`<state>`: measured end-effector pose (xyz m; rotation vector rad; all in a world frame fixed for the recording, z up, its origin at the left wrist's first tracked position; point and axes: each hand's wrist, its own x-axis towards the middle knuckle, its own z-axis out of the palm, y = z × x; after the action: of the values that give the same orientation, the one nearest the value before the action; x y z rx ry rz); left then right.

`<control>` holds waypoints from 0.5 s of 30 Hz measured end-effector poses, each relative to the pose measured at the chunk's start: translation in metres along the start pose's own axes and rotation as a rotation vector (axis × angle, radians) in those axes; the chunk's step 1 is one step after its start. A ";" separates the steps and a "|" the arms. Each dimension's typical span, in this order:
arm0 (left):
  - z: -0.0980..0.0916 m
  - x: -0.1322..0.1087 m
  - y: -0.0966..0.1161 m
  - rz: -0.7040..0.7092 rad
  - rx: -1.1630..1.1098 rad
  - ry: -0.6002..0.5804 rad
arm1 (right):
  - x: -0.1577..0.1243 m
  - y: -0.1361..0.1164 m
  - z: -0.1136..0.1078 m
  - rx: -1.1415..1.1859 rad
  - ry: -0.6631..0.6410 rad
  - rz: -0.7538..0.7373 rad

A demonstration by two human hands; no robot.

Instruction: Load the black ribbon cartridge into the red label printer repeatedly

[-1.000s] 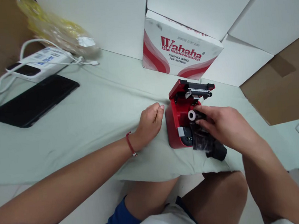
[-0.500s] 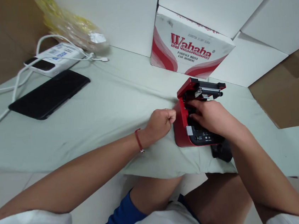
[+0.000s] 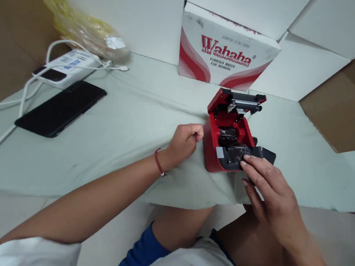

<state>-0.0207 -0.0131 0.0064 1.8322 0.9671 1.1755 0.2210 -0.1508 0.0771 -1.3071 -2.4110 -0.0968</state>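
A red and black label printer (image 3: 209, 146) stands on the cloth with its lid (image 3: 244, 100) raised. Inside its red compartment sits a dark, shiny roll (image 3: 227, 135), and a strip of clear film (image 3: 237, 153) runs from there over the black front panel. My right hand (image 3: 272, 186) is at the front edge, its fingertips on the film and the thumb lower down; the film's end is partly hidden by the fingers. My left hand (image 3: 185, 142) is curled into a fist close to the printer's left side, with nothing visible in it.
A black phone (image 3: 62, 109) lies at left, near a white power bank (image 3: 67, 68) with white cables (image 3: 23, 98). Crumpled plastic wrap (image 3: 87, 28) is behind them. A Wahaha water carton (image 3: 226, 51) stands behind the printer, with a brown cardboard box (image 3: 346, 111) at right.
My right hand has come out of the printer's compartment toward me, and clear film now lies across the front panel. My left fist has stayed almost in place.
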 end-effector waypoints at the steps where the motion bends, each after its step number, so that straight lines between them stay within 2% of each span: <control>1: -0.003 0.002 0.005 0.012 0.020 0.055 | -0.002 -0.001 0.004 0.000 0.018 0.009; 4: -0.011 0.014 0.025 0.097 0.139 0.240 | -0.004 -0.005 0.010 0.021 0.049 0.058; 6: -0.013 0.030 0.040 0.176 0.204 0.304 | -0.003 -0.007 0.011 0.049 0.070 0.094; 8: -0.012 0.048 0.051 0.222 0.194 0.285 | -0.003 -0.009 0.012 0.072 0.085 0.129; 11: -0.007 0.067 0.062 0.181 0.067 0.177 | -0.004 -0.011 0.013 0.085 0.090 0.155; 13: -0.006 0.068 0.067 0.131 0.042 0.141 | -0.006 -0.011 0.015 0.096 0.083 0.157; 15: -0.008 0.059 0.072 0.112 0.055 0.128 | -0.008 -0.011 0.016 0.114 0.078 0.161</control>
<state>0.0040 0.0087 0.0935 1.8945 0.9868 1.3605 0.2112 -0.1596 0.0604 -1.4115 -2.2042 0.0335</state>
